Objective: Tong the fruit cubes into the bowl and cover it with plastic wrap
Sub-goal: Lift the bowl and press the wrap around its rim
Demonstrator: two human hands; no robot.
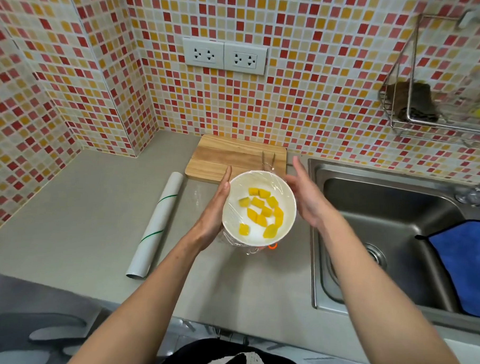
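Observation:
A white bowl [234,190] holds several yellow fruit cubes [262,211], with plastic wrap [277,185] stretched shiny over its top and bunched under its near edge. My left hand [214,211] presses flat against the bowl's left side and supports it. My right hand [305,195] hovers just right of the bowl, fingers spread, touching or nearly touching the rim. Behind the bowl, metal tongs [268,159] lie on the wooden cutting board [229,156]. The plastic wrap roll [156,225] lies on the counter to the left.
A steel sink [390,229] is right of the bowl, with a blue cloth [466,263] over its right edge. A wire rack [434,107] hangs on the tiled wall. A small orange object [272,247] peeks from under the bowl.

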